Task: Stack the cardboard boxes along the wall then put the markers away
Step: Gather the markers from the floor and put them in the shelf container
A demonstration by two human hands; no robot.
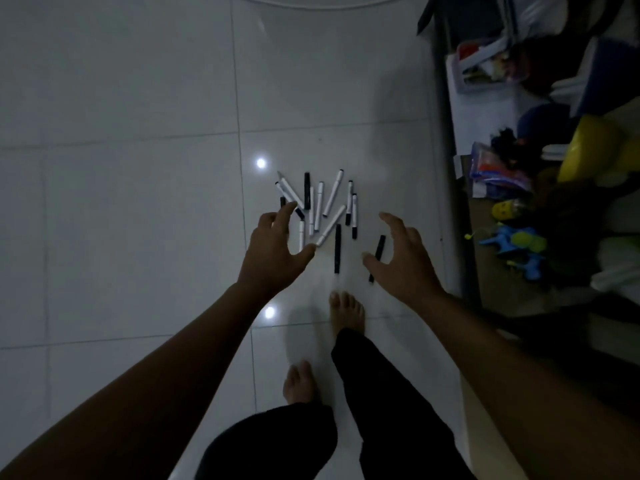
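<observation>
1. Your left hand and right hand hang open, holding nothing, over the markers scattered on the floor tiles.
2. A loose two-handed grip could roll stragglers away; the two black outliers may get missed.

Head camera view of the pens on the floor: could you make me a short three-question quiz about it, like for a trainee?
1. True or false: the left hand grips a marker.
2. On what do the scattered white and black markers lie? A) white tiled floor B) a wooden table C) a cardboard box
3. Which hand is nearest the lone all-black marker, apart from the cluster?

Key: 1 false, both hands are open and hold nothing. 2 A. 3 the right hand.
</observation>
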